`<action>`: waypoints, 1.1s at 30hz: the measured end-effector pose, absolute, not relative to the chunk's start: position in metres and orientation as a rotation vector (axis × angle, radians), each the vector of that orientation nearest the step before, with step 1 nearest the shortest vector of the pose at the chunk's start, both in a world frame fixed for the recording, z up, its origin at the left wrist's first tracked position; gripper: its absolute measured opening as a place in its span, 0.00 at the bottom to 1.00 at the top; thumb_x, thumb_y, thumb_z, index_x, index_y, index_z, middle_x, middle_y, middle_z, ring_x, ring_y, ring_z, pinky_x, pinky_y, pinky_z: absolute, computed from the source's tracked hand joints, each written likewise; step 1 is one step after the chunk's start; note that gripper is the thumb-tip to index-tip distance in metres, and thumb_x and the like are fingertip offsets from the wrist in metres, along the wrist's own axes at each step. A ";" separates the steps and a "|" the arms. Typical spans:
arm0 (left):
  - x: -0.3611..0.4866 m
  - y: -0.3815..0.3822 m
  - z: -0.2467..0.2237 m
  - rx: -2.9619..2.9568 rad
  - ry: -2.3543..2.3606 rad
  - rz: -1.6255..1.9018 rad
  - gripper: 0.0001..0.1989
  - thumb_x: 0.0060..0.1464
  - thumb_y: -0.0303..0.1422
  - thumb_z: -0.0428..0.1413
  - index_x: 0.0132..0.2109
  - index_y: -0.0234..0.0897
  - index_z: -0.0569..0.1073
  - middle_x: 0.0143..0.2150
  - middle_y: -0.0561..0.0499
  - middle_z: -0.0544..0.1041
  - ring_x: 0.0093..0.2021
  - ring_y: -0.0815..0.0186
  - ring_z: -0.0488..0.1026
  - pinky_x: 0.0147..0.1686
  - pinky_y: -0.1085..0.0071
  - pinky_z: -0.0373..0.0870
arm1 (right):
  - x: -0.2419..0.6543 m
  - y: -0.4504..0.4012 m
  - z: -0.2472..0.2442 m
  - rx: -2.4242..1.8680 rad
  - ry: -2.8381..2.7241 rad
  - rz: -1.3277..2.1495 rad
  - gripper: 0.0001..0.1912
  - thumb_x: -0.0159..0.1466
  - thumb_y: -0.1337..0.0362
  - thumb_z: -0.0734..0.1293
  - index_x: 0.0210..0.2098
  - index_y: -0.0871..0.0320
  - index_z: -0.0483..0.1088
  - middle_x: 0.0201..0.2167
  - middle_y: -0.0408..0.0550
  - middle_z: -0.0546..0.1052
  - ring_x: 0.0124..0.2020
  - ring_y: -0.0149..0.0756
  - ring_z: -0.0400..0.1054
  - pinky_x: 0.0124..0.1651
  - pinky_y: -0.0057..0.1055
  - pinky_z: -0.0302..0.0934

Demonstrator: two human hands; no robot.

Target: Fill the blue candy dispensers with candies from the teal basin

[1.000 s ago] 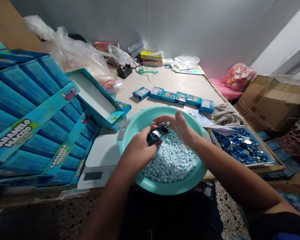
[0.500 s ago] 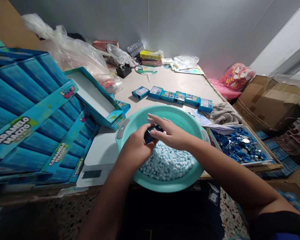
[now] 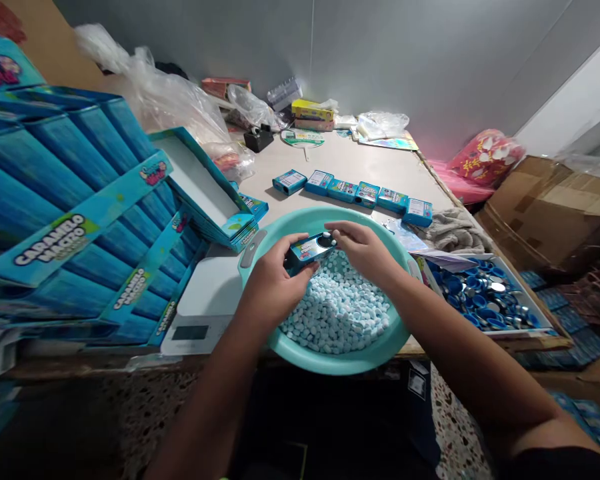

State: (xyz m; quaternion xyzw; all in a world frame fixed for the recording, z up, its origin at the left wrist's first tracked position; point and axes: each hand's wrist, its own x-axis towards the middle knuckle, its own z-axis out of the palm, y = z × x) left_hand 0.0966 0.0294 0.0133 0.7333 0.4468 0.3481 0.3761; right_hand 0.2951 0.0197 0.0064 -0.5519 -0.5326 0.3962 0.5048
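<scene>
My left hand is wrapped around a small blue tin with a round dark opening at its right end. The tin is tilted above a turquoise basin. Many pale blue and white candies fill the lower part of that basin. Beside the tin's opening, my right hand has its fingers bent together, with a few white candies at the fingertips. Its inner side is hidden.
On the left are blue display boxes and a white scale. Several blue tins line up behind the basin. At the right, a white tray holds blue caps, near a grey cloth and cardboard box.
My right hand has drawn back rightward from over the tin, uncovering its opening and printed side. My left hand still holds the tin. The whole view has shifted slightly.
</scene>
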 end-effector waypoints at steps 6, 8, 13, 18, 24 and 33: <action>0.092 0.026 0.019 1.973 1.166 0.845 0.24 0.57 0.37 0.61 0.61 0.44 0.74 0.50 0.49 0.81 0.37 0.63 0.78 0.41 0.66 0.77 | 0.293 0.023 0.011 -1.357 -1.322 1.028 0.15 0.62 0.61 0.69 0.47 0.59 0.79 0.45 0.55 0.82 0.45 0.42 0.77 0.49 0.40 0.73; 0.092 0.025 0.022 2.058 1.157 0.786 0.23 0.57 0.34 0.60 0.60 0.44 0.74 0.50 0.49 0.81 0.37 0.63 0.77 0.43 0.65 0.77 | 0.290 0.022 0.012 -1.393 -1.456 0.875 0.13 0.61 0.67 0.67 0.43 0.58 0.80 0.42 0.52 0.82 0.42 0.41 0.77 0.48 0.38 0.72; 0.086 0.027 0.026 2.118 1.143 0.731 0.23 0.58 0.34 0.59 0.60 0.44 0.74 0.51 0.50 0.81 0.38 0.62 0.77 0.45 0.65 0.76 | 0.286 0.018 0.011 -1.501 -1.595 0.721 0.13 0.62 0.68 0.66 0.41 0.56 0.82 0.35 0.48 0.82 0.34 0.39 0.76 0.38 0.35 0.71; 0.077 0.029 0.025 2.118 1.188 0.649 0.23 0.57 0.36 0.59 0.60 0.45 0.74 0.48 0.50 0.82 0.33 0.64 0.76 0.40 0.66 0.75 | 0.284 0.016 0.010 -1.389 -1.660 0.574 0.04 0.62 0.64 0.72 0.35 0.54 0.82 0.39 0.49 0.80 0.35 0.36 0.75 0.38 0.33 0.70; 0.076 0.029 0.022 2.024 1.213 0.735 0.24 0.56 0.39 0.61 0.60 0.46 0.75 0.51 0.49 0.81 0.38 0.61 0.77 0.38 0.66 0.75 | 0.276 0.012 0.014 -1.370 -1.740 0.331 0.05 0.65 0.65 0.72 0.32 0.55 0.81 0.32 0.46 0.78 0.29 0.32 0.69 0.35 0.31 0.65; 0.078 0.036 0.014 1.960 1.132 0.805 0.24 0.53 0.39 0.65 0.58 0.44 0.76 0.48 0.48 0.82 0.44 0.57 0.79 0.45 0.62 0.77 | 0.272 0.008 0.032 -1.570 -1.748 0.155 0.11 0.71 0.62 0.65 0.49 0.59 0.74 0.40 0.49 0.81 0.33 0.35 0.71 0.36 0.34 0.61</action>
